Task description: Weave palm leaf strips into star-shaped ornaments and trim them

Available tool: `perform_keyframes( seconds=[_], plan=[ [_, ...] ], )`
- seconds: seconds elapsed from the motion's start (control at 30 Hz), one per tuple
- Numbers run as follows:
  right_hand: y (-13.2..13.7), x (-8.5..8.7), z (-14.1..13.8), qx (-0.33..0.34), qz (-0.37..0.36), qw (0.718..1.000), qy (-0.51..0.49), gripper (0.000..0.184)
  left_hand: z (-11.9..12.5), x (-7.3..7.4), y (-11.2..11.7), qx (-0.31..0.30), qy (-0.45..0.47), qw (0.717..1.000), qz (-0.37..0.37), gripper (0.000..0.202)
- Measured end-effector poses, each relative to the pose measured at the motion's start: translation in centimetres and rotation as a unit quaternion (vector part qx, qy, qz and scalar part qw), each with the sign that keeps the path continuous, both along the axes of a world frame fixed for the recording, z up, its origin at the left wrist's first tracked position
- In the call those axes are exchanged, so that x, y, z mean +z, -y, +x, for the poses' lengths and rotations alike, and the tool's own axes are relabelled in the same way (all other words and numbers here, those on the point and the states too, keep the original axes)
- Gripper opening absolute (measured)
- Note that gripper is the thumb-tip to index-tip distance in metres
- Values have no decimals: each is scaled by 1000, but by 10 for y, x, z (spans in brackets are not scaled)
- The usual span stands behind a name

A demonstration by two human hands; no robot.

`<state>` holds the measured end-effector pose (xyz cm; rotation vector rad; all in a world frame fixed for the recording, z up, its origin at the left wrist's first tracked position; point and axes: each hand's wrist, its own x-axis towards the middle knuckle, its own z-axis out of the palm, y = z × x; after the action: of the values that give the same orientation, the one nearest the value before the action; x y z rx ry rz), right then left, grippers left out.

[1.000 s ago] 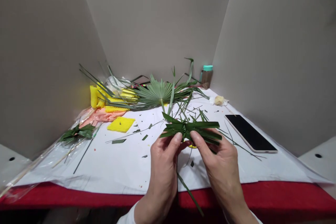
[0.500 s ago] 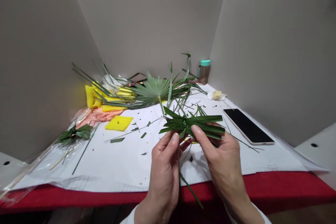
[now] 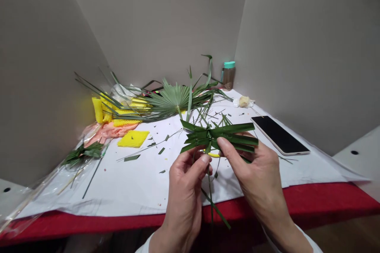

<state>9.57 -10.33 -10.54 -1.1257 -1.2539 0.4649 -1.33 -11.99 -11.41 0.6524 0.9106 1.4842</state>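
- Pinching the tied bundle of palm-leaf strips (image 3: 209, 135), the right hand (image 3: 257, 170) had its thumb on top and fingers beneath, a grip that presumably steadied the piece close to its bound middle.
- The left hand (image 3: 187, 180) was curled narrowly at the bundle's lower left edge, thumb near fingertips; whether it gripped a strip there could not be told.
- The bundle was held up between the hands, blades spread to both sides, perhaps to bring the binding into plain sight.
- Loose leaf ends (image 3: 221, 215) dangled below it, in front of the red cloth (image 3: 89, 219).
- A yellow curved item (image 3: 212, 154) showed just under the bundle, mostly hidden.
- Leaf scraps (image 3: 131, 158) were strewn over the white cover (image 3: 124, 189), which likely shielded the red cloth.
- To the left were a second leaf bundle (image 3: 84, 153), a yellow foam-net square (image 3: 133, 138) and pink fabric (image 3: 109, 131).
- To the right, a dark-screened tablet (image 3: 280, 135) lay flat, apparently out of the hands' way.
- At the back, a fan palm leaf (image 3: 174, 97) spread out before the grey partition (image 3: 157, 19); a teal-lidded bottle (image 3: 228, 77) stood upright.
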Motion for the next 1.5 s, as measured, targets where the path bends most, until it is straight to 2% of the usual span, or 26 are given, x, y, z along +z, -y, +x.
perform_keyframes(
  seconds=[0.3,0.63,1.07,1.23,1.33,1.4,1.5],
  plan=[
    [-2,4,11,6,4,999,34,10,-1,-1,-11,-13,-28,998,52,22],
    [-2,11,17,59,1,997,54,8,1,3,-16,13,-35,994,100,7],
    [-2,11,23,127,-57,990,17,14,4,13,-14,-4,6,998,60,10],
    [-3,7,23,151,-60,987,12,13,4,11,-15,5,0,999,31,20],
    [-3,8,31,161,-51,986,10,13,4,9,-16,11,-6,999,29,17],
    [-1,10,38,149,-39,988,15,17,4,9,-16,9,-10,999,37,14],
    [5,16,43,97,-6,994,51,19,4,9,-16,7,-12,999,45,13]
  ],
)
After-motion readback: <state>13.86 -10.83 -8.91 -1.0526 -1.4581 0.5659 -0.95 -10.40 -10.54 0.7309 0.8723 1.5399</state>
